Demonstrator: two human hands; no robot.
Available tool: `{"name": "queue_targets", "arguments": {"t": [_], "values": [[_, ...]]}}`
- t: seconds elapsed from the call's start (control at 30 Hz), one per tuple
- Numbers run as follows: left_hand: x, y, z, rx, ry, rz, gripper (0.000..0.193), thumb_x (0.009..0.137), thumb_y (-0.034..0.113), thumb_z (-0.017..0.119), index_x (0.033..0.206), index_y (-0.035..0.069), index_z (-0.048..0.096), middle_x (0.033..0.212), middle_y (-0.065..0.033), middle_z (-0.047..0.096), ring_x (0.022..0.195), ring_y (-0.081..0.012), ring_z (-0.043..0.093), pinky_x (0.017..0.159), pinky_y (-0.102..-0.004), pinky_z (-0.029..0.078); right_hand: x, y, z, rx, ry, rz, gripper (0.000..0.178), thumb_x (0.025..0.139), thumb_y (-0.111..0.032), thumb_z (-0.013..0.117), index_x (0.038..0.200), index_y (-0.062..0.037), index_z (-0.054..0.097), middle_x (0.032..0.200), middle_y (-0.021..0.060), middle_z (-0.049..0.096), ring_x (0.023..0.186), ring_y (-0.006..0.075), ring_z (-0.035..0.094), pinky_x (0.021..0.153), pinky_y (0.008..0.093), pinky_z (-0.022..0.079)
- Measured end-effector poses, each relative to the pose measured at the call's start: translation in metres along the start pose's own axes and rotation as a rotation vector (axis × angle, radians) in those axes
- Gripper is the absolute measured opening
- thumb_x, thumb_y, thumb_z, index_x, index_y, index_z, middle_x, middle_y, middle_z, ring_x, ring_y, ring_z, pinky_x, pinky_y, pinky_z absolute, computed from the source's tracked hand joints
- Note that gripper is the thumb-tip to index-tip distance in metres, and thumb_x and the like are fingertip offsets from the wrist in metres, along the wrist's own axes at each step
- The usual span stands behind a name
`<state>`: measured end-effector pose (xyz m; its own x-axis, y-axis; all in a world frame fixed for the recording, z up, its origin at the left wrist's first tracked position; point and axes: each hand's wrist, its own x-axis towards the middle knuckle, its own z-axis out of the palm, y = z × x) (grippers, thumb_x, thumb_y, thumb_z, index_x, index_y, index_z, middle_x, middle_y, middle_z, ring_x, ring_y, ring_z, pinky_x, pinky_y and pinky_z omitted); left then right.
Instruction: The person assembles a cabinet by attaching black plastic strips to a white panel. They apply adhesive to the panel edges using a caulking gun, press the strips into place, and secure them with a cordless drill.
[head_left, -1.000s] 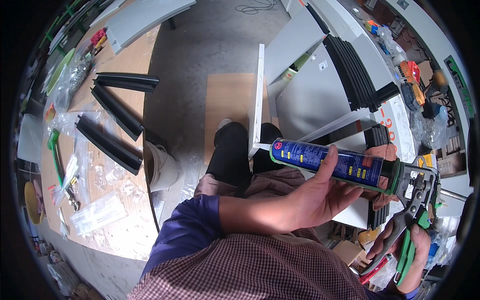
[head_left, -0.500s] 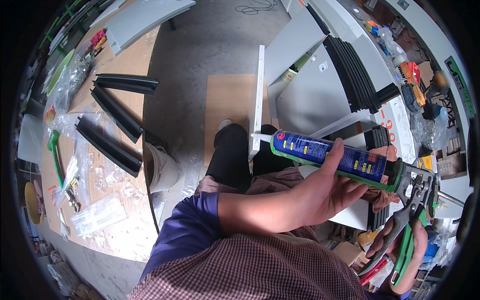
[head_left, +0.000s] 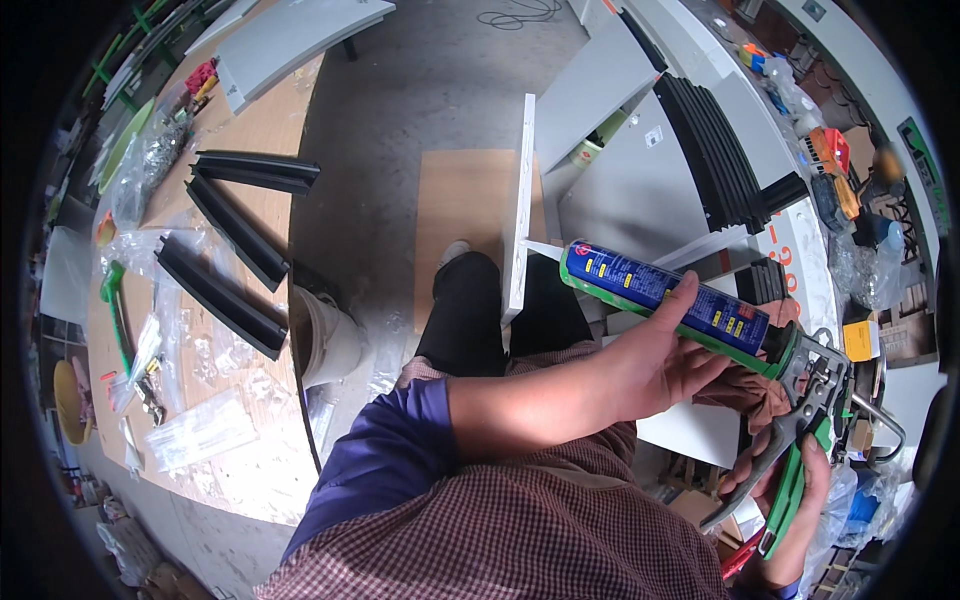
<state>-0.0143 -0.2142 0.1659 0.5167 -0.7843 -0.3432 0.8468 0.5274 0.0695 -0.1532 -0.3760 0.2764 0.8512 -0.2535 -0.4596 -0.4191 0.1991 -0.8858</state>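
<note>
A caulking gun (head_left: 795, 395) with a green frame carries a blue sealant cartridge (head_left: 660, 295). My left hand (head_left: 660, 355) supports the cartridge from below, with the thumb laid over its side. At the right, my right hand (head_left: 805, 490) is wrapped round the gun's green handle and grey trigger. The pale nozzle (head_left: 545, 249) points left, its tip at the long edge of an upright white panel (head_left: 521, 215); I cannot tell whether they touch. A brown cloth (head_left: 755, 395) shows behind the gun, partly covered by it and my left hand.
Black channel strips (head_left: 235, 238) lie on the wooden table (head_left: 265, 400) at left, near plastic bags and a green-handled tool (head_left: 115, 305). Beside the table stands a white bucket (head_left: 330, 335). Large white panels (head_left: 620, 190) and stacked black strips (head_left: 710, 150) fill the right.
The nozzle tip has shifted farther up along the panel's edge. The gun's rear end and my right hand have swung slightly down and left, and more of the bent rod shows.
</note>
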Motion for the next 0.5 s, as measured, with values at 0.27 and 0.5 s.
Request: {"name": "queue_targets", "arguments": {"t": [0.27, 0.5], "values": [[0.015, 0.003, -0.017, -0.034, 0.012, 0.009, 0.068, 0.089, 0.065, 0.057, 0.119, 0.004, 0.053, 0.11, -0.0058, 0.062, 0.102, -0.0144, 0.066, 0.085, -0.0233, 0.058, 0.023, 0.009, -0.017, 0.033, -0.156, 0.076, 0.062, 0.093, -0.056, 0.044, 0.103, 0.0037, 0.056, 0.081, 0.0227, 0.067, 0.076, 0.0373, 0.07, 0.074, 0.0453, 0.058], [0.018, 0.008, -0.019, -0.011, -0.043, -0.002, 0.058, 0.09, 0.062, 0.06, 0.114, 0.009, 0.056, 0.101, 0.0, 0.064, 0.095, -0.0109, 0.065, 0.082, -0.0243, 0.057, 0.027, 0.017, -0.024, 0.025, -0.245, 0.039, 0.061, 0.091, -0.052, 0.05, 0.108, 0.0059, 0.054, 0.088, 0.0257, 0.067, 0.083, 0.0397, 0.069, 0.077, 0.047, 0.057]]}}
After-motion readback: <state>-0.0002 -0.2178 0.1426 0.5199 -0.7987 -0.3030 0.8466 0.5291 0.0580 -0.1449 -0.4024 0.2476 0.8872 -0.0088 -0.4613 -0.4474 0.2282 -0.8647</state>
